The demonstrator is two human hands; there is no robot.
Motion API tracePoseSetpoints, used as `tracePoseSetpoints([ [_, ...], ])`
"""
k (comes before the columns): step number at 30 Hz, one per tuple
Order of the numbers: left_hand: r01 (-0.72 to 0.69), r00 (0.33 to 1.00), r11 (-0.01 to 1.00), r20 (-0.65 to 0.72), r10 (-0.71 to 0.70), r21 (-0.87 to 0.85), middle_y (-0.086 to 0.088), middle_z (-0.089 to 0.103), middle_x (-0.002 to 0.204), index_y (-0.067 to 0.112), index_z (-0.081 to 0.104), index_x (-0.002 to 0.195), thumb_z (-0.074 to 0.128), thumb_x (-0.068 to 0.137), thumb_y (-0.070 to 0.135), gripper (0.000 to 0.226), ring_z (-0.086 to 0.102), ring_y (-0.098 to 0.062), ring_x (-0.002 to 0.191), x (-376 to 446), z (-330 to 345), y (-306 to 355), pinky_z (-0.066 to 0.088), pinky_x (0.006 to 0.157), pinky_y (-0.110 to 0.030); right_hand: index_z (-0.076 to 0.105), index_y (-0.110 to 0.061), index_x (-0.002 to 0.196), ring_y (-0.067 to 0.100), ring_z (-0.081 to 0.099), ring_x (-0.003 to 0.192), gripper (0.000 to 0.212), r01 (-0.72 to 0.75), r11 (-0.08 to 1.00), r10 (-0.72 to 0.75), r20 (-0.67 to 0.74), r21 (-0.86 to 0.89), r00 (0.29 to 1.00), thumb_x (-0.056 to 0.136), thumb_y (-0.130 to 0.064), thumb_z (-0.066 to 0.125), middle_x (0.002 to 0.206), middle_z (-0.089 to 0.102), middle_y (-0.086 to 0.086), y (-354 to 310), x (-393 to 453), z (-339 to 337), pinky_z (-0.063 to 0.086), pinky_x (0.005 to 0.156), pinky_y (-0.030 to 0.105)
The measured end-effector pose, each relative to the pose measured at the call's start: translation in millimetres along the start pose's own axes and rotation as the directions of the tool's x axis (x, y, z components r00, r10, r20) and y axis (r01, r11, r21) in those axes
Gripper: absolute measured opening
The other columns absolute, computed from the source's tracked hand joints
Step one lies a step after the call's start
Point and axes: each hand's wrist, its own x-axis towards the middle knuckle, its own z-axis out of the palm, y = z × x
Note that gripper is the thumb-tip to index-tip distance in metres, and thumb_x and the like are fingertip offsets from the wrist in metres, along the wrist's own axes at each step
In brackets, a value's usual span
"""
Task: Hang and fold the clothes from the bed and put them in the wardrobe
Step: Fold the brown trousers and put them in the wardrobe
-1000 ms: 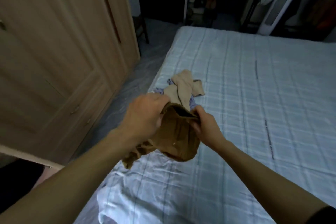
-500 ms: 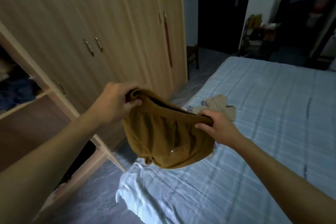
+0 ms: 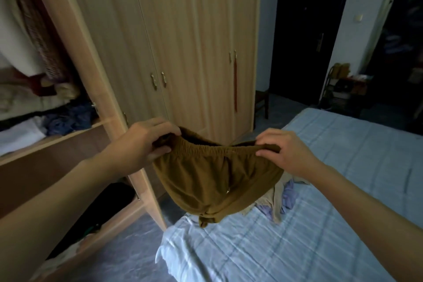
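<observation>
Head view: brown shorts (image 3: 217,174) held up by the elastic waistband between bed (image 3: 320,224) and open wardrobe (image 3: 96,89); left hand (image 3: 146,144) and right hand (image 3: 283,151) each pinching a waistband end. Likely risk: loose pinch slipping, dropping shorts onto the unfolded clothes (image 3: 281,199) below.

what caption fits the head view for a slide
Both hands stretch brown shorts by the waistband, between open wardrobe and bed.
</observation>
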Motion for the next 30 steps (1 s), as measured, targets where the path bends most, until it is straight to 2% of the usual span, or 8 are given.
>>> tracePoseSetpoints([
  [3,-0.001,1.0,1.0,0.019,0.001,-0.023,0.012,0.053,0.109,0.022,0.062,0.117,0.081,0.077,0.011,0.046,0.054,-0.004,0.093,-17.3,-10.9,0.9,0.039,0.077,-0.007,0.075,-0.016,0.089,0.006,0.065,0.09,0.009,0.023,0.999,-0.022,0.017,-0.035,1.0,0.082,-0.016,0.079,0.098,0.069,-0.004,-18.9,3.2,-8.0,0.053,0.084,0.029],
  [6,0.005,1.0,0.999,-0.027,-0.007,-0.041,0.012,0.056,0.105,0.024,0.061,0.116,0.083,0.076,0.016,0.047,0.055,-0.004,0.089,-34.8,-19.2,0.1,0.044,0.074,-0.01,0.072,-0.019,0.087,0.001,0.063,0.091,0.006,-0.001,0.998,0.001,-0.001,-0.056,1.0,0.083,-0.021,0.077,0.099,0.067,-0.008,-37.2,1.2,-14.4,0.053,0.083,0.029],
  [9,0.0,0.996,0.998,-0.086,-0.006,-0.067,0.012,0.059,0.103,0.027,0.061,0.115,0.084,0.075,0.021,0.046,0.058,-0.004,0.087,-51.1,-24.1,-0.8,0.053,0.074,-0.019,0.068,-0.023,0.089,0.006,0.063,0.09,0.007,-0.005,0.995,0.004,-0.017,-0.101,1.0,0.086,-0.021,0.074,0.1,0.065,-0.008,-60.7,-2.6,-20.6,0.054,0.08,0.034],
  [14,0.026,0.984,0.993,-0.174,-0.046,-0.113,0.021,0.054,0.098,0.037,0.057,0.108,0.082,0.075,0.022,0.044,0.057,0.002,0.088,-80.4,-35.9,-3.0,0.053,0.071,-0.02,0.067,-0.016,0.088,0.014,0.064,0.087,0.007,-0.015,0.977,0.014,-0.005,-0.215,1.0,0.087,-0.019,0.073,0.101,0.066,-0.002,-108.4,-9.1,-28.6,0.054,0.077,0.04],
  [18,-0.059,0.957,0.998,-0.287,0.048,-0.03,0.012,0.053,0.084,0.024,0.062,0.089,0.086,0.071,0.015,0.031,0.054,-0.006,0.073,-99.0,-53.2,-1.8,0.043,0.062,-0.017,0.068,-0.011,0.093,0.019,0.064,0.088,0.007,-0.093,0.953,0.095,-0.005,-0.29,0.995,0.089,-0.017,0.071,0.099,0.067,0.002,-143.1,-20.0,-31.7,0.053,0.078,0.042],
  [20,-0.101,0.936,0.995,-0.341,0.093,-0.007,0.007,0.054,0.08,0.017,0.063,0.08,0.085,0.072,0.012,0.024,0.052,-0.011,0.069,-102.1,-62.9,1.2,0.042,0.06,-0.018,0.069,-0.01,0.096,0.019,0.063,0.088,0.01,-0.154,0.938,0.152,-0.032,-0.31,0.988,0.09,-0.017,0.07,0.098,0.067,0.002,-156.5,-28.5,-30.4,0.052,0.079,0.039],
  [25,-0.111,0.889,0.994,-0.447,0.099,0.0,0.001,0.053,0.078,0.008,0.061,0.075,0.084,0.074,0.009,0.023,0.053,-0.019,0.067,-100.8,-88.8,27.1,0.047,0.055,-0.036,0.066,-0.008,0.092,0.017,0.057,0.077,0.009,-0.291,0.877,0.281,-0.084,-0.382,0.956,0.092,-0.016,0.067,0.084,0.057,-0.004,-167.6,-53.7,-17.9,0.041,0.068,0.029],
  [30,-0.072,0.885,0.997,-0.458,0.079,0.032,-0.002,0.055,0.079,0.008,0.063,0.077,0.083,0.074,0.008,0.021,0.054,-0.02,0.069,-101.7,-119.5,45.0,0.05,0.059,-0.042,0.059,-0.004,0.073,0.021,0.052,0.066,0.023,-0.312,0.893,0.319,-0.032,-0.325,0.947,0.087,-0.016,0.073,0.069,0.052,0.002,-162.2,-56.4,0.3,0.035,0.062,0.033],
])
